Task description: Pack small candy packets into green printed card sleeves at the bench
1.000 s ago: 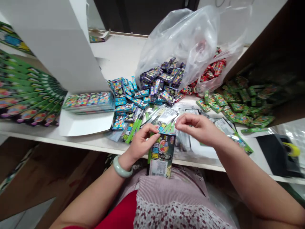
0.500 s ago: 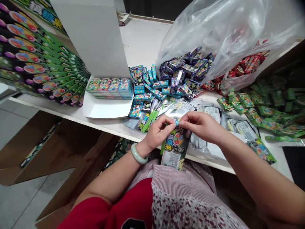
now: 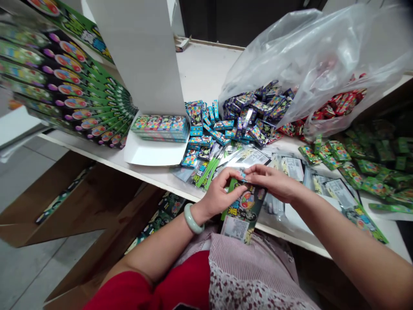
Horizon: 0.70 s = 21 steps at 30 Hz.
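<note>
A printed plastic pouch stands upright at the table's front edge, against my lap. My left hand pinches its top left corner, and a pale green bangle circles that wrist. My right hand pinches the pouch's top from the right. A small blue candy box sits between the fingertips of both hands at the pouch's mouth. More flat pouches lie on the table just behind my hands.
A white open carton holds a stack of blue boxes at left, beside fanned green display cards. Loose blue boxes, a clear bag of purple and red boxes, and green boxes crowd the white table.
The view swung left and tilted. Both hands stayed together at the pouch's top, and the small blue box appeared between the fingertips.
</note>
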{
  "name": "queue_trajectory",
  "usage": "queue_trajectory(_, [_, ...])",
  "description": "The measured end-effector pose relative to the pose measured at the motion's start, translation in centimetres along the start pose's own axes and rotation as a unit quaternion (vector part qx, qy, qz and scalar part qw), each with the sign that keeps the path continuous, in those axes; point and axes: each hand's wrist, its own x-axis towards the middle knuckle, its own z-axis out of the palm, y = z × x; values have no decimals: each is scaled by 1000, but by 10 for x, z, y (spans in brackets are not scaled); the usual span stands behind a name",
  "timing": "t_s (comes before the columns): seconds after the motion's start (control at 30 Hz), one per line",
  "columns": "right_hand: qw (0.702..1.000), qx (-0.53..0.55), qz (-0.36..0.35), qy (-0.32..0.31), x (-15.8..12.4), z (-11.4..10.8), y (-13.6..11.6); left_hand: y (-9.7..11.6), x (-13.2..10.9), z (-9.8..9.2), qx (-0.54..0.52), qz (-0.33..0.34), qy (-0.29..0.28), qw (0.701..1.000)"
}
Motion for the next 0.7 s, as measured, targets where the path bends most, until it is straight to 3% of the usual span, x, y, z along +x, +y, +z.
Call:
queue_trajectory(0.1, [991,93,62,-67,-1,-1,-1,2,-19,-5,-111,-101,-88,985])
queue_trajectory(0.2, [990,79,47,-103,-6,-4,-5,16,-33,-24,-117,-152,-165,967])
queue_trajectory(0.27, [995,30,-11,-90,-10,-10,-7,36,-32,-48,-44,-110,-124,985])
queue_trajectory(0.33, [996,-24,-83,-31,-13,-17,-7,59,-19,-82,67,-11,-17,998])
queue_trajectory(0.37, [993,-48,-112,3,-14,-21,-5,69,-8,-102,130,41,49,989])
queue_trajectory(0.43, [985,-83,-144,50,-18,-26,-1,83,19,-146,265,140,159,941])
queue_trajectory(0.47, [982,-94,-151,64,-21,-27,2,85,35,-167,336,168,172,911])
queue_trajectory(0.57, [976,-108,-164,92,-35,-28,16,68,76,-216,501,181,121,838])
queue_trajectory(0.7, [963,-140,-175,147,-63,-46,37,15,103,-257,638,90,29,764])
